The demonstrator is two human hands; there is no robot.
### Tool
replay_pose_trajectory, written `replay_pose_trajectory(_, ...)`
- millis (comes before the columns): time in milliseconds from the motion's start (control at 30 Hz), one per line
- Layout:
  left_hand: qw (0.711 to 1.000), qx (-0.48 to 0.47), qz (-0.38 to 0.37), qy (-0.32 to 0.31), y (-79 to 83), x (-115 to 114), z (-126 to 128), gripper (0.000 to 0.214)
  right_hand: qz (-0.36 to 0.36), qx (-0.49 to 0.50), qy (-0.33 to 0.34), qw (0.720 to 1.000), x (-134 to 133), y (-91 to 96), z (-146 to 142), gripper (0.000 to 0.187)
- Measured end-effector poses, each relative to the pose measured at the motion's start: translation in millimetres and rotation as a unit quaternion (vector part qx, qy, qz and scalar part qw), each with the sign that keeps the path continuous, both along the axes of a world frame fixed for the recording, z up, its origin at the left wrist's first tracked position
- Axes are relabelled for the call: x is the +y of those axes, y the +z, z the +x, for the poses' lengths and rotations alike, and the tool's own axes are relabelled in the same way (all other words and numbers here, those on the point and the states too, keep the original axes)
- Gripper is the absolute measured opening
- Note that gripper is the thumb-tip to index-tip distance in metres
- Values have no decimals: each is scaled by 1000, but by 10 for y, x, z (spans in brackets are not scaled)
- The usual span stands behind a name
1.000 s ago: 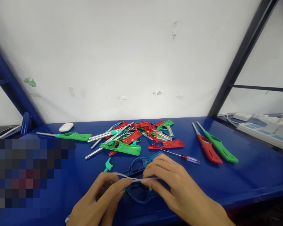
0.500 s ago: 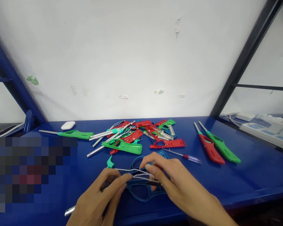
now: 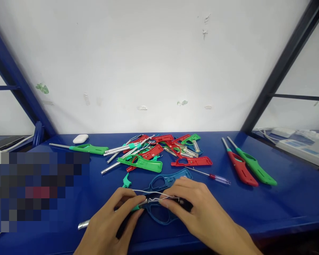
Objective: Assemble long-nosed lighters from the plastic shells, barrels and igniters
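My left hand (image 3: 108, 221) is closed around a metal lighter tube (image 3: 83, 224), whose silver end sticks out at the left and whose teal collar shows by the fingertips. In my right hand (image 3: 202, 209), the fingers pinch a dark igniter piece (image 3: 185, 204), partly hidden, together with the thin white wire (image 3: 150, 192) that loops between both hands. Beneath and behind the hands lie two blue lighter casing halves: the far half (image 3: 172, 176) shows its inside, and the near half (image 3: 159, 219) is partly covered. A teal trigger (image 3: 126, 181) rests beyond my left hand.
A pile of red and green casing halves (image 3: 142, 163), metal tubes and clear tanks lies at the back. A screwdriver (image 3: 219, 179) is at the right of it. Whole lighters, red (image 3: 243, 169) and green (image 3: 257, 170), lie right; another green lighter (image 3: 89, 148) and a white case (image 3: 80, 138) lie left.
My right fingers have come down and closed on the igniter piece and wire. The teal collar now shows at my left fingertips, and more of the far blue half is visible. The view has shifted slightly.
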State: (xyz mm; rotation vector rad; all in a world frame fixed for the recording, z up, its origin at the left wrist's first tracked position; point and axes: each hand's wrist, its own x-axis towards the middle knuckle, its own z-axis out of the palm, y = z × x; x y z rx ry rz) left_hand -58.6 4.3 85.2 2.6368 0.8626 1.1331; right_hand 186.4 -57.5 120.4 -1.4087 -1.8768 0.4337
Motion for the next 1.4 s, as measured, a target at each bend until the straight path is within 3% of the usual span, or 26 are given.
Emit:
replay_pose_trajectory(233, 1000, 4, 6, 13, 20, -28, -29, 26, -3, 10, 3, 1000, -24, -38, -8, 16)
replay_pose_trajectory(600, 999, 41, -4, 19, -107, 77, -119, 28, -23, -4, 17, 1000, -7, -61, -10, 18)
replay_pose_trajectory(1400, 1000, 19, 6, 21, -31, 26, -49, 27, -17, -27, 23, 999, -1, -89, 2, 18)
